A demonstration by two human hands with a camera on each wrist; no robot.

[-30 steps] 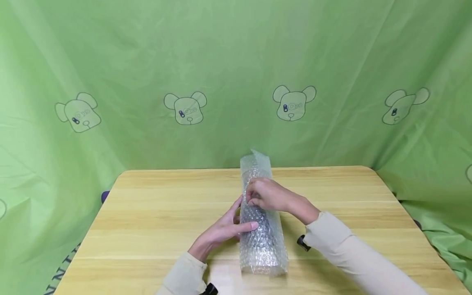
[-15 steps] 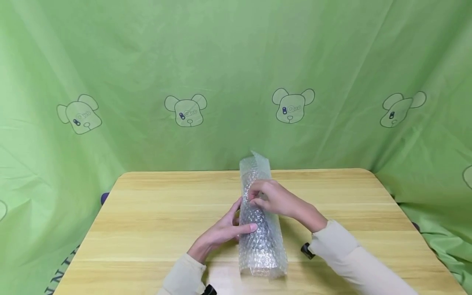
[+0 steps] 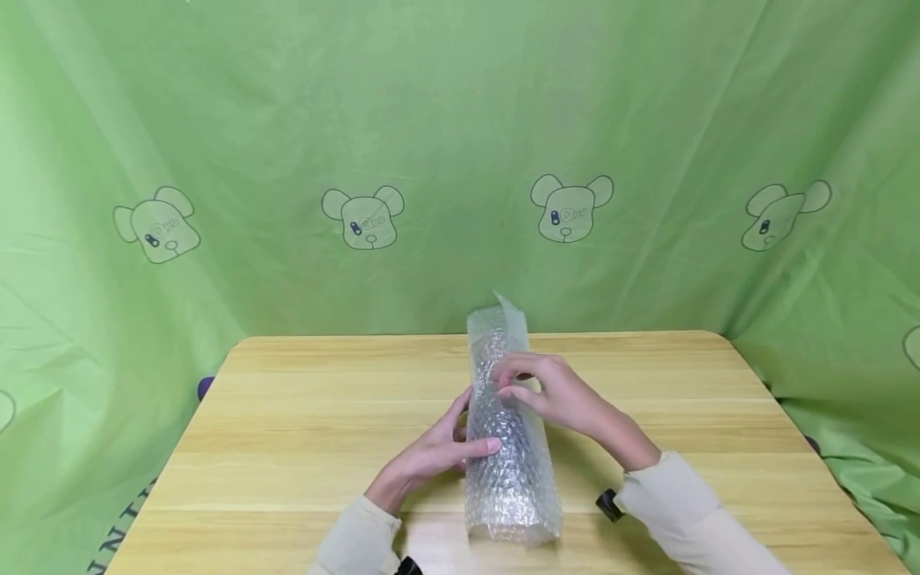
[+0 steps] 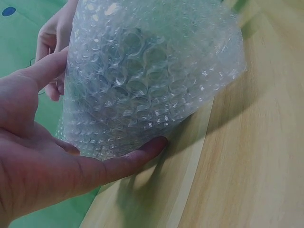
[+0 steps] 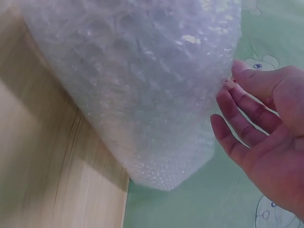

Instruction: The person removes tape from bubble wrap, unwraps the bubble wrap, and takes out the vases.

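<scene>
A long roll of bubble wrap [image 3: 506, 487] lies lengthwise on the table, with something dark showing faintly through its layers. My left hand [image 3: 431, 451] grips it from the left side, thumb on top and fingers low along the side. In the left wrist view, a finger of the left hand [image 4: 61, 171] reaches beneath the bubble wrap [image 4: 147, 80]. Above the roll's middle, my right hand [image 3: 553, 391] has thumb and forefinger together at the wrap's upper layer. The right wrist view shows the right hand [image 5: 266, 118] pinching at the edge of the bubble wrap [image 5: 156, 95], other fingers loosely bent.
The wooden table [image 3: 302, 415] has rounded far corners. Behind it and at both sides hangs a green curtain [image 3: 460, 120] printed with bear heads. A pointed flap [image 3: 512, 311] of the wrap sticks up at the far end, near the table's back edge.
My right hand has drawn to the right and slightly nearer, from over the roll's middle toward its right side. The flap at the far end has shifted slightly. The left hand keeps its hold.
</scene>
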